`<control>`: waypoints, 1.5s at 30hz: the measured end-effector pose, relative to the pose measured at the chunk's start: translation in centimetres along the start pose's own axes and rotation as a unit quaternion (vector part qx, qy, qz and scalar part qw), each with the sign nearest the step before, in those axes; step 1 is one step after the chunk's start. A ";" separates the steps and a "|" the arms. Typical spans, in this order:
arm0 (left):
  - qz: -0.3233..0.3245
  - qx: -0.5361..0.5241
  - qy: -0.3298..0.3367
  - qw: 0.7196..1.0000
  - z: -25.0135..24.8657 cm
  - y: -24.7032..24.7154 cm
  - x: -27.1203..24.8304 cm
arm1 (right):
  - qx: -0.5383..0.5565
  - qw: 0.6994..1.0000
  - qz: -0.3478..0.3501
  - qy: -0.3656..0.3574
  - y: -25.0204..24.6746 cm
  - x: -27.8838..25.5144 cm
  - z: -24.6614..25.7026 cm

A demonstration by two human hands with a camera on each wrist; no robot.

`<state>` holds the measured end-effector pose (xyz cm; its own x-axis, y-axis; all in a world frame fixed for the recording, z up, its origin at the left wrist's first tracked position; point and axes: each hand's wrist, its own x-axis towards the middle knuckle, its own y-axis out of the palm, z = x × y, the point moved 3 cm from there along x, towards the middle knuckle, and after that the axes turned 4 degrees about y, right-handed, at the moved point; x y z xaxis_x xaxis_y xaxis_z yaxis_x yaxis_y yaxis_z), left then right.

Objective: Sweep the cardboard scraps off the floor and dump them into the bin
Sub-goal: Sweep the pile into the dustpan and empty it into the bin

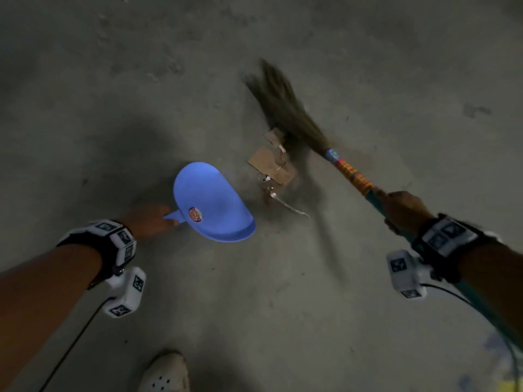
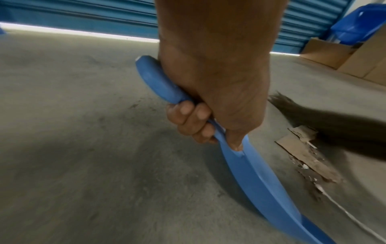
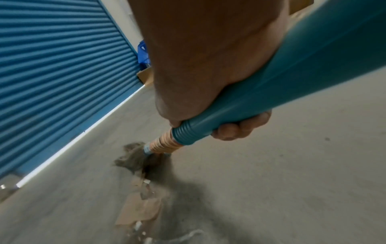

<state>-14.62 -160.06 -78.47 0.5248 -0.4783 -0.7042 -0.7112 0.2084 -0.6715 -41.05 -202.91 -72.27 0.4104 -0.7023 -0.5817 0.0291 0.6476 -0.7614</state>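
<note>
A blue dustpan [image 1: 210, 203] rests on the concrete floor, tilted with its mouth toward the scraps. My left hand [image 1: 151, 220] grips its handle [image 2: 160, 82]. Brown cardboard scraps [image 1: 273, 164] lie in a small pile just right of the pan, with white bits and a thin white strip [image 1: 291, 206] trailing from them. My right hand [image 1: 402, 212] grips the teal handle [image 3: 292, 85] of a grass broom. The broom's blurred bristles [image 1: 283, 106] touch the far side of the scraps [image 2: 307, 153]. The scraps [image 3: 140, 209] lie beneath the broom head in the right wrist view.
A blue roller shutter [image 3: 52, 74] runs along the far wall. Cardboard boxes [image 2: 344, 56] and a blue bin [image 2: 359, 24] stand in the corner beside it. My white shoe [image 1: 165, 373] is near the bottom edge. Sensor cables hang from both wrists.
</note>
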 end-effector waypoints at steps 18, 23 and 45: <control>-0.022 -0.005 0.053 0.998 -0.3 0.9 6.2 | 0.147 0.981 -0.061 0.109 2.7 -2.5 -13.4; -0.019 -0.007 0.085 0.996 0.9 1.3 7.9 | 0.089 0.984 0.037 0.149 5.8 -1.1 -14.6; -0.042 -0.113 0.072 0.990 -1.6 7.5 3.3 | 0.069 0.966 0.231 0.092 10.9 -13.6 -9.7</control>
<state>-19.00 -161.41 -85.46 0.5248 -0.6066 -0.5972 -0.7632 -0.0247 -0.6457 -55.12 -189.15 -75.38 0.2391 -0.3619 -0.9010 0.0080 0.9286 -0.3709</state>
